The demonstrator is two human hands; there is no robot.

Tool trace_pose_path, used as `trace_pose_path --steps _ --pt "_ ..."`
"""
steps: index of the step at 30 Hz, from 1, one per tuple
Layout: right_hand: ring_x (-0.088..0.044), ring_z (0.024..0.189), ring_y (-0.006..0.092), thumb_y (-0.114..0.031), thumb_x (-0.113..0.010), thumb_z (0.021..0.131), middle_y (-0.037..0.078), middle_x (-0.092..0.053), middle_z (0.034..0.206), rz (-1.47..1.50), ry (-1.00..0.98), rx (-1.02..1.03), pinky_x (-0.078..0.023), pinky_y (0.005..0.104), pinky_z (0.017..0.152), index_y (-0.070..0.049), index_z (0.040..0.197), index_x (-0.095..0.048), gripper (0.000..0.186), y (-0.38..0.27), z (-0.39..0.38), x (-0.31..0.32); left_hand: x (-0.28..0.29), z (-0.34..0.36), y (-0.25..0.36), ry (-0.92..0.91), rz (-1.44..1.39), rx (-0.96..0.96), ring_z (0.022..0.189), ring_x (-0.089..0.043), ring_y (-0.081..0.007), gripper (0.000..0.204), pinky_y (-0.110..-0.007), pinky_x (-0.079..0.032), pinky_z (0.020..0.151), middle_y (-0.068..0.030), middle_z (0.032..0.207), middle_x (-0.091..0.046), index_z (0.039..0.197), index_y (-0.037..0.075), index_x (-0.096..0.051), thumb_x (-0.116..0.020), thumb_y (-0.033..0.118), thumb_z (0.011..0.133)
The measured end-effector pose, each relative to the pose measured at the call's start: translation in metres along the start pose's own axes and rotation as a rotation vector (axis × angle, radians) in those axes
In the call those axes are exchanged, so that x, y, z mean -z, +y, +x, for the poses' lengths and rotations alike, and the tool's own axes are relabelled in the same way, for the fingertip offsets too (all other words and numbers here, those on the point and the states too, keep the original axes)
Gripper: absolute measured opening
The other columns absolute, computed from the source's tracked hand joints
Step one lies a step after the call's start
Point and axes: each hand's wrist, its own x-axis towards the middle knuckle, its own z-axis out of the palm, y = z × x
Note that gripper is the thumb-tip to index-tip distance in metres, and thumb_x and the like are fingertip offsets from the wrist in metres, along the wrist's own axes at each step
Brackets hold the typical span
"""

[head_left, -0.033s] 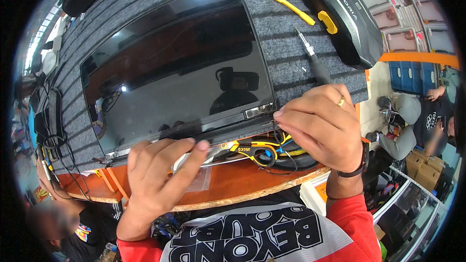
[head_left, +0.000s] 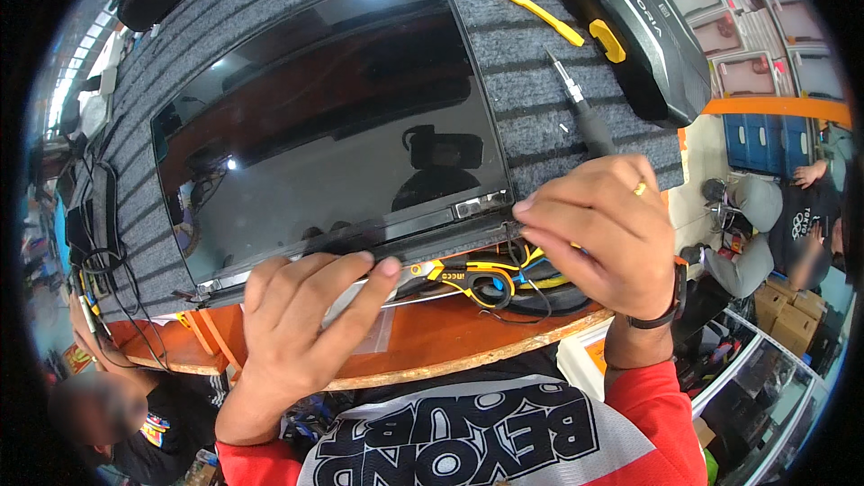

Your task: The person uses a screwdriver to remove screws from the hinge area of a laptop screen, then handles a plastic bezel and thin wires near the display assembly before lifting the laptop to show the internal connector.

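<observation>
A glossy black laptop screen (head_left: 333, 126) lies on a grey striped mat, with a metal hinge (head_left: 481, 204) at its lower right corner. Along its near edge runs a narrow black strip (head_left: 441, 241). My left hand (head_left: 310, 319) is closed at this edge, fingertips over the strip and thumb close beside them. My right hand (head_left: 603, 238) is closed by the hinge corner, its fingertips pinched near the strip's end; what lies between them is too small to make out. A thin black cable hangs beneath. Beyond my right knuckles rests a screwdriver (head_left: 576, 94).
A yellow pry tool (head_left: 540, 13) and a black case (head_left: 634, 36) with a yellow latch lie at the far right. Yellow-black scissors (head_left: 463, 277) sit below the strip on the orange table (head_left: 423, 342). Cables (head_left: 112, 256) clutter the left. Other people are on both sides.
My left hand has shifted slightly to the right along the near edge. My right fingertips have moved a little to the right, away from the hinge. The screen has barely moved.
</observation>
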Motion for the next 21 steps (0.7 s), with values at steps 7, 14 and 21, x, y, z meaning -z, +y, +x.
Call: trace_pose_path --steps 7,14,21 --pt "-0.067 0.076 0.0222 0.005 -0.078 0.076 0.009 -0.073 0.087 0.011 0.288 -0.087 -0.048 0.0355 0.074 -0.003 0.100 -0.076 0.025 0.001 -0.006 0.014 -0.010 0.012 0.003 0.008 0.048 -0.017 0.091 -0.065 -0.0207 0.045 -0.035 -0.048 0.079 -0.0042 0.109 -0.071 0.119 0.013 -0.079 -0.078 0.014 0.074" --pt "-0.064 0.074 0.0221 0.011 -0.073 0.077 0.014 -0.074 0.089 0.051 0.369 -0.058 -0.048 0.0325 0.070 0.003 0.101 -0.074 0.026 0.004 -0.014 0.018 -0.013 0.012 0.008 0.009 0.091 -0.025 0.090 -0.065 -0.0220 0.037 -0.037 -0.048 0.077 -0.0057 0.108 -0.071 0.114 0.011 -0.079 -0.081 0.011 0.077" --pt "-0.063 0.074 0.0206 0.011 -0.075 0.077 0.013 -0.073 0.089 0.051 0.340 -0.001 -0.047 0.0308 0.066 0.003 0.104 -0.075 0.028 0.011 -0.018 0.021 -0.012 0.015 0.010 0.001 0.105 -0.012 0.090 -0.066 -0.0216 0.030 -0.037 -0.047 0.076 -0.0042 0.103 -0.073 0.106 0.011 -0.081 -0.083 0.009 0.076"
